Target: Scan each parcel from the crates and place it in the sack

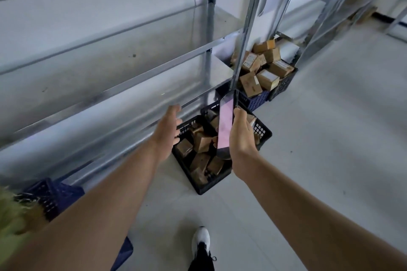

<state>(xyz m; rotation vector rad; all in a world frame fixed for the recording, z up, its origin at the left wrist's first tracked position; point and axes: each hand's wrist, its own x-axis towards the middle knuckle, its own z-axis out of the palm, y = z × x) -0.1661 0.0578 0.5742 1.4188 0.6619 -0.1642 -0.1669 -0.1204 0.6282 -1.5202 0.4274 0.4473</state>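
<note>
The right hand grips a phone (screen lit pink), held upright above the black crate. The left hand is empty, fingers loosely extended, over the crate's left rim. The crate stands on the floor beside the metal shelving and contains brown parcels. Farther along, a blue crate holds stacked boxes.

parcels in crate, crate beside shelving
</note>
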